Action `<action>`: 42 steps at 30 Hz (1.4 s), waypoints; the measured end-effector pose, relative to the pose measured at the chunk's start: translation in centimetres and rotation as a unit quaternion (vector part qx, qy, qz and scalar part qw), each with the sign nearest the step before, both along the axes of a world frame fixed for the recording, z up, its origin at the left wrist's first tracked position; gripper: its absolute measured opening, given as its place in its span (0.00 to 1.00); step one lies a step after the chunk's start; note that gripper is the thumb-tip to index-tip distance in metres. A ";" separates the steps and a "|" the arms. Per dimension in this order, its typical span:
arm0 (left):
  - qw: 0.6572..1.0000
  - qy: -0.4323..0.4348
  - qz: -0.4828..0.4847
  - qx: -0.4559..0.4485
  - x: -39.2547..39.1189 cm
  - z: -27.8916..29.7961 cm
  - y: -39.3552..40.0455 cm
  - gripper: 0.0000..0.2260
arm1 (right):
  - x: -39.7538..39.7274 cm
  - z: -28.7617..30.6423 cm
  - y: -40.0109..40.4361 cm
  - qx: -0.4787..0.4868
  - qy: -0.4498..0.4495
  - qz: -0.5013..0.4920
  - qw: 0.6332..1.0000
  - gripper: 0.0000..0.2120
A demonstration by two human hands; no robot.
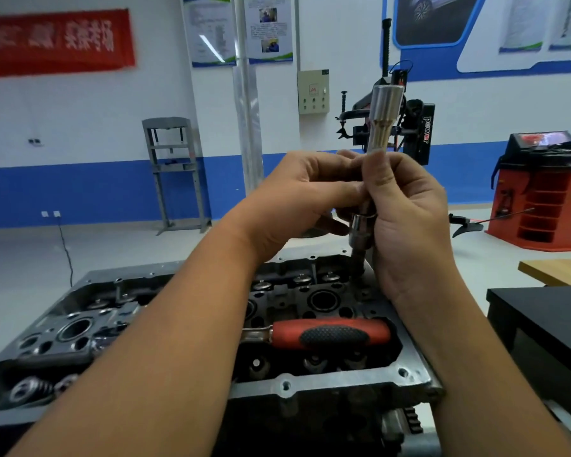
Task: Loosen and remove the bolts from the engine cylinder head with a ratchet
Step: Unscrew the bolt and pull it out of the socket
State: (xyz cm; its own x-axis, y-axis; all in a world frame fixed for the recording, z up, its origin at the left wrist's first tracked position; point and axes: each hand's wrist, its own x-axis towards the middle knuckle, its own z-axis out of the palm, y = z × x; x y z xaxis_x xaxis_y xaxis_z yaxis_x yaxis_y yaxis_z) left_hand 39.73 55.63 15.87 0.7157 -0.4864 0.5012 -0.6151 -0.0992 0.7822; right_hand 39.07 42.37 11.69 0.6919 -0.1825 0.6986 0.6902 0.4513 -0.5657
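Bolt and socket stand upright (376,133), pinched by both grips, left hand (297,196) and right hand (409,222); fingers hide the middle. Below the grips, the ratchet (330,334) lies on the cylinder head (327,384), its head hidden behind the left forearm

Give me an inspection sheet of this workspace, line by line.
Surface: cylinder head fills the stand, valve side up.
Job's things: extension bar with socket stands upright over a bolt hole at the head's far right; ratchet lies flat on the head, untouched.
Clutter: nothing seen.
Hands: left hand and right hand both grip the bar, fingers curled round it.
Cables: black cable runs from a wall socket to the floor.
Surroundings: tyre changer, red wheel balancer, grey press frame.
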 end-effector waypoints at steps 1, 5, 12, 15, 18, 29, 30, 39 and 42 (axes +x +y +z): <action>1.000 0.011 -0.017 0.009 0.1 -0.1 0.0 0.11 | 0.0 0.0 0.0 0.002 0.009 0.003 1.000 0.13; 0.999 0.013 -0.030 0.032 0.4 -0.3 0.0 0.10 | -0.2 0.1 0.1 -0.020 0.041 0.009 0.999 0.16; 0.998 -0.011 0.053 0.022 0.3 -0.4 -0.2 0.10 | -0.2 0.1 0.2 -0.029 0.037 -0.024 0.999 0.03; 0.999 -0.001 0.016 0.049 0.3 -0.3 0.2 0.09 | -0.4 0.1 0.1 -0.042 0.040 -0.065 0.996 0.07; 0.997 0.017 -0.040 0.067 0.2 -0.5 0.3 0.09 | -0.3 -0.4 -0.2 -0.009 0.046 -0.073 0.996 0.14; 0.998 0.025 -0.039 0.037 0.9 -0.6 0.3 0.08 | 0.1 -0.1 0.0 -0.052 0.035 -0.055 0.997 0.08; 0.998 0.033 -0.041 0.036 0.9 -0.7 0.3 0.08 | 0.1 -0.1 0.1 -0.043 0.042 -0.039 0.997 0.09; 0.999 0.010 0.018 0.029 0.6 -0.3 0.5 0.10 | -0.2 -0.2 0.3 -0.064 0.030 -0.050 0.996 0.07; 0.998 0.047 -0.036 0.022 1.1 -0.4 0.5 0.11 | 0.0 -0.2 0.4 -0.072 0.034 -0.074 0.994 0.11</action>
State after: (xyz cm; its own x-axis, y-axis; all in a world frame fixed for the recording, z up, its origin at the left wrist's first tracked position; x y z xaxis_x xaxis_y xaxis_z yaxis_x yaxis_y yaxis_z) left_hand 40.85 56.11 15.52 0.7209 -0.5585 0.4104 -0.5456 -0.0921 0.8330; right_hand 39.04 42.75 11.47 0.7115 -0.1875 0.6772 0.7008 0.2590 -0.6647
